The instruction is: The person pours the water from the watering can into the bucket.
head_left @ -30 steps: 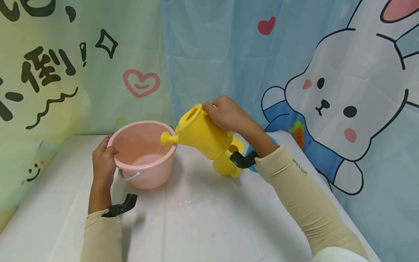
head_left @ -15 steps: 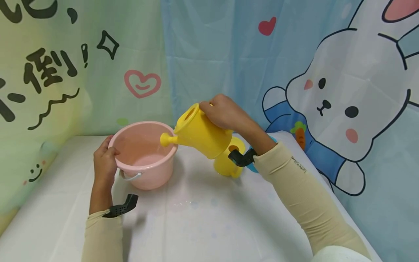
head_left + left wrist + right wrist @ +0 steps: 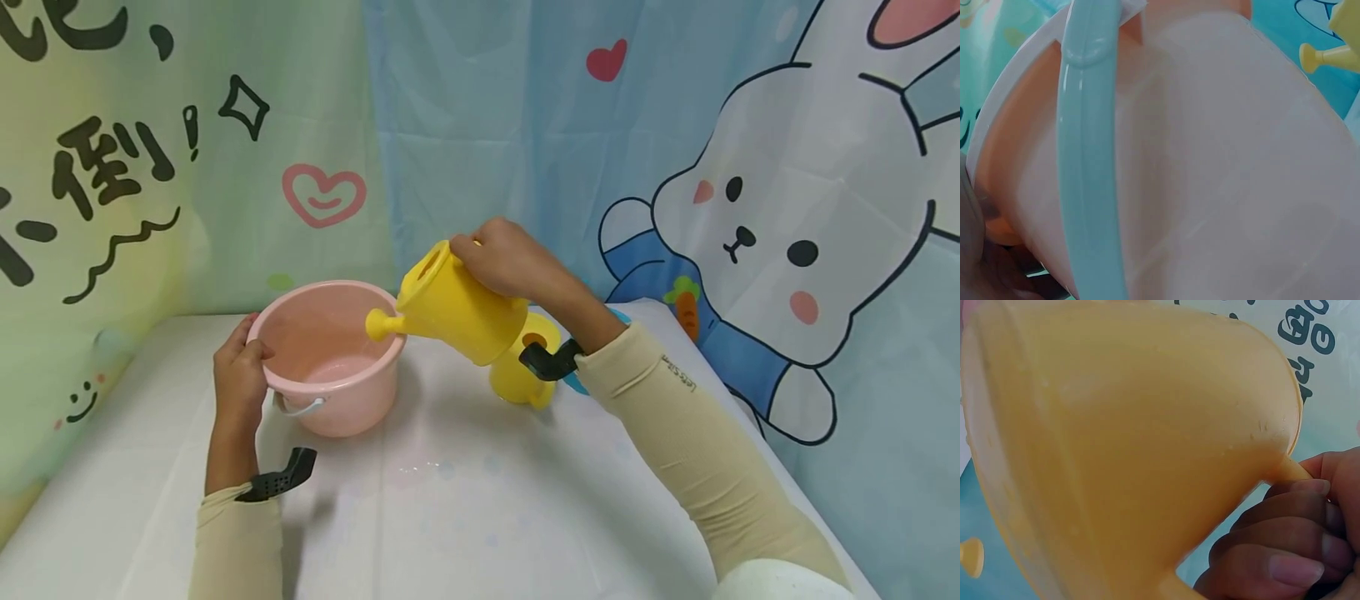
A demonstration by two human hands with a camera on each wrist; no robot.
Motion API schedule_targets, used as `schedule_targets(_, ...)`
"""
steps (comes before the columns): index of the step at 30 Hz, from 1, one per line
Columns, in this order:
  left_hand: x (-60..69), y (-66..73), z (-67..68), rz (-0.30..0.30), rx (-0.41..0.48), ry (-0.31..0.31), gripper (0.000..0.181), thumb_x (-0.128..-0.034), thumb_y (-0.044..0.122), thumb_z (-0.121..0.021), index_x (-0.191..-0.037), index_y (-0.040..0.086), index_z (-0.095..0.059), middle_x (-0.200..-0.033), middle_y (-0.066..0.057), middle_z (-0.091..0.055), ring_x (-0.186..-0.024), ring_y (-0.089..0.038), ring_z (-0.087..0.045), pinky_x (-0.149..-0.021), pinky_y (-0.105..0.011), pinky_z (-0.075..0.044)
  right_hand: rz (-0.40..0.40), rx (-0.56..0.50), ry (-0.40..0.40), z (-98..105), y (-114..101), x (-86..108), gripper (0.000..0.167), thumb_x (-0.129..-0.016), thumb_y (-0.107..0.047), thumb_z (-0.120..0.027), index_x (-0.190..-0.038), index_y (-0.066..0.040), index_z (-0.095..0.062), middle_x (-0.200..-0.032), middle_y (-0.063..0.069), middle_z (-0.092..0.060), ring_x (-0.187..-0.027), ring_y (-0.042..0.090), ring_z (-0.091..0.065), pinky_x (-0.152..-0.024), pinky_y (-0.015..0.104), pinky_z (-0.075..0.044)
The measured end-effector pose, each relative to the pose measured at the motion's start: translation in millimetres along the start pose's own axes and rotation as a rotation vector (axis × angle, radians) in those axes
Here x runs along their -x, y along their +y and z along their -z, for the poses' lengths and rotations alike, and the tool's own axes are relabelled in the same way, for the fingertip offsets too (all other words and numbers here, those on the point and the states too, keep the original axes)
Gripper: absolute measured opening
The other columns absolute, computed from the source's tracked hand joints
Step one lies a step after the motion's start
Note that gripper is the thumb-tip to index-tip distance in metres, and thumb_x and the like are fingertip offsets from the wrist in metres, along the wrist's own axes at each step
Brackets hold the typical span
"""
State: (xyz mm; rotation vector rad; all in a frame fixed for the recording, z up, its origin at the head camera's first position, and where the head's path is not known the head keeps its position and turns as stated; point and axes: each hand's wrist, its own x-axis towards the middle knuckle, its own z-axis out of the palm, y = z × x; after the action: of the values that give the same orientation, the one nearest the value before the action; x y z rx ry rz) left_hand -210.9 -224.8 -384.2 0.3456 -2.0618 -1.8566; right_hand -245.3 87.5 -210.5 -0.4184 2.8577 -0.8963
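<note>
At the far left, shows the yellow-green side of the printed backdrop [image 3: 225, 225], with dark characters and a small smiling face. Next, grasps with the left hand [image 3: 240, 371] the left rim of the pink bucket [image 3: 352, 408], with thumb at the inner side and the other fingers outside. Wears a black device [image 3: 281, 477] on this wrist, at the end of a beige sleeve. Has the bucket on the white table [image 3: 465, 542], with the pale bucket handle [image 3: 303, 408] hanging at the near side; cannot tell whether slightly tilted. Shows some small clear drops [image 3: 420, 468] on the table, to the right of the bucket and nearer.

Holds in the air the yellow watering can [image 3: 468, 312], tilted to the left, with the round spout head [image 3: 379, 324] at the right rim of the bucket; cannot tell whether touching. Clasps the can's handle in the right hand [image 3: 504, 257], with fingers curled round, as visible in the right wrist view. Has on the table a second yellow can [image 3: 513, 379], partly hidden by the first one, and near it a blue thing [image 3: 577, 383], mostly covered. At the far right, shows a printed white rabbit [image 3: 825, 192] in blue clothes.
</note>
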Motion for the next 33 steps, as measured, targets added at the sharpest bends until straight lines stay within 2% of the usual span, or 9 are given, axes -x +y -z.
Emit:
schedule_targets(5,-0.5,-0.8,0.1,-0.008,-0.001,0.002,0.059,-0.0918,0.006,-0.034,-0.150,0.005,-0.035,-0.154,-0.007,-0.034,-0.142,-0.023,-0.029,-0.112,-0.036,-0.028,0.005,0.010,-0.004,0.1,-2.3,-0.5,0.049,-0.101,-0.036,-0.038,-0.075,-0.005,-0.065,-0.071,0.010,-0.057,-0.065,0.024,-0.059,-0.057,0.030,-0.048)
schedule_targets(16,1.8,-2.1,0.7,-0.004,-0.011,0.010,0.058,-0.0918,0.006,-0.034,-0.150,0.006,-0.036,-0.154,-0.007,-0.035,-0.140,-0.024,-0.032,-0.111,-0.037,-0.030,0.001,-0.007,-0.014,-2.1,-5.3,-1.6,0.045,-0.101,-0.036,-0.039,-0.082,-0.006,-0.067,-0.079,0.010,-0.063,-0.068,0.023,-0.062,-0.060,0.030,-0.053)
schedule_targets(33,-0.7,-0.6,-0.1,0.003,-0.010,0.011,0.059,-0.0912,0.006,-0.035,-0.150,0.005,-0.035,-0.154,-0.007,-0.034,-0.141,-0.024,-0.031,-0.111,-0.036,-0.029,0.004,0.007,-0.013,-0.5,-6.3,-1.1,0.046,-0.101,-0.035,-0.039,-0.080,-0.005,-0.067,-0.076,0.010,-0.061,-0.066,0.024,-0.060,-0.058,0.029,-0.050)
